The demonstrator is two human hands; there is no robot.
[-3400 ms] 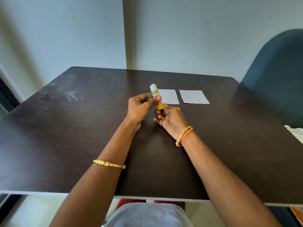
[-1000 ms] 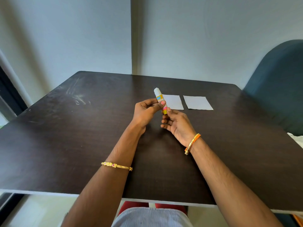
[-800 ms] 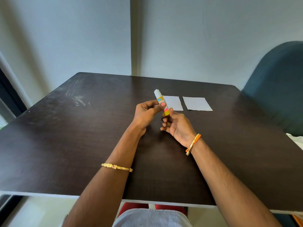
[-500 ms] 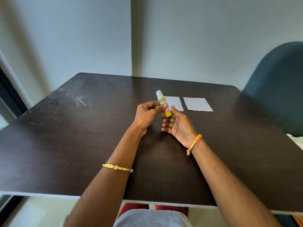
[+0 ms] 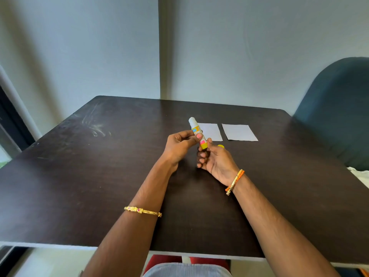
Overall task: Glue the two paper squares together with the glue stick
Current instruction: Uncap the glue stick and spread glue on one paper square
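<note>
Above the dark table point(image 5: 83, 176), the left hand point(image 5: 177, 145) pinches the glue stick point(image 5: 197, 133) mid-barrel, long axis tilted up and away, while the right hand point(image 5: 216, 162) pinches its yellow base, with both paper squares point(image 5: 211, 131) lying just beyond, nearer the right hand.

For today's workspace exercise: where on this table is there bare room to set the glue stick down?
Bare: the table's left half, and the near strip flanking both forearms. Crowded: centre-back, where both hands hold the glue stick beside the two paper squares.
</note>
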